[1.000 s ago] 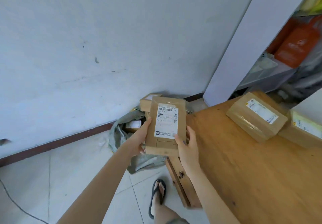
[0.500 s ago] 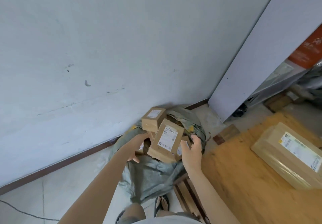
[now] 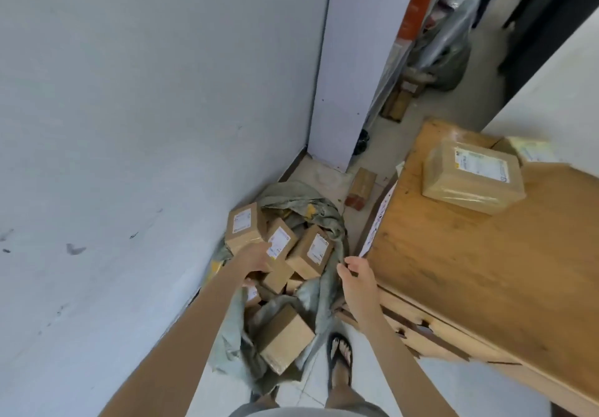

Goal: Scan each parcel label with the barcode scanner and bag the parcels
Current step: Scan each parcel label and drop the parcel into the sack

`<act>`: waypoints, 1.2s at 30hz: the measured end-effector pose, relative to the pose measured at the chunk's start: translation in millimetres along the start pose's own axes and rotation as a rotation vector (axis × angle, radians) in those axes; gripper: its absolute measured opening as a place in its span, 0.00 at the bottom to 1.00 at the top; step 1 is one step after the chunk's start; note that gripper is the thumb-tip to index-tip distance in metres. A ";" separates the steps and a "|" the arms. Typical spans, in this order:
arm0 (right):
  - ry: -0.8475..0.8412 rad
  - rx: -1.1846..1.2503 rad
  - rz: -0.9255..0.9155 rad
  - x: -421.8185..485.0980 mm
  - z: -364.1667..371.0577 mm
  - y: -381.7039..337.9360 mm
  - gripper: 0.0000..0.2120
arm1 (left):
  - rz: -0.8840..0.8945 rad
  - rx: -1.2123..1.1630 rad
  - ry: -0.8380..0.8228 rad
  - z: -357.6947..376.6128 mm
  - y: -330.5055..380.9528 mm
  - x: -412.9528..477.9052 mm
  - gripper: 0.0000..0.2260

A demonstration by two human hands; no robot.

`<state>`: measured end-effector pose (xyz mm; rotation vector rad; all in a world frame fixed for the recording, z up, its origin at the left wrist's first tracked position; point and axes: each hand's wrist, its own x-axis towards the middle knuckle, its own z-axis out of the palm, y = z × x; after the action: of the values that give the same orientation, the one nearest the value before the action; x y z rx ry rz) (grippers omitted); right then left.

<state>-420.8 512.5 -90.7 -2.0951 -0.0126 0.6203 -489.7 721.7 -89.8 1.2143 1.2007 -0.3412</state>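
Note:
A grey-green woven sack (image 3: 303,198) lies open on the floor in the corner, holding several brown cardboard parcels with white labels. My left hand (image 3: 259,256) reaches into it, its fingers spread against a labelled parcel (image 3: 280,241) and closed on nothing. Just right of that lies another labelled parcel (image 3: 309,251). My right hand (image 3: 356,274) hovers at the sack's right rim with fingers loosely curled; whether it pinches the cloth is unclear. An unlabelled-side parcel (image 3: 285,339) lies nearest me. No barcode scanner is in view.
A wooden table (image 3: 470,287) stands to the right, carrying a large taped parcel (image 3: 473,176) and another (image 3: 531,151) behind it. The white wall closes the left. My sandalled foot (image 3: 340,355) is beside the sack. A small box (image 3: 361,189) lies on the floor beyond.
Both hands carried a labelled parcel from table height down into the sack and let go of it. The view swung downward over the sack.

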 end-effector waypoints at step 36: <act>0.197 0.045 -0.099 125.2 -369.9 61.7 0.18 | 0.615 0.267 0.058 391.0 132.4 -20.2 0.20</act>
<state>-164.8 218.2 -26.1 -2.0898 0.0086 0.3505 -194.6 434.9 -51.6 1.7638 0.7887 -0.0022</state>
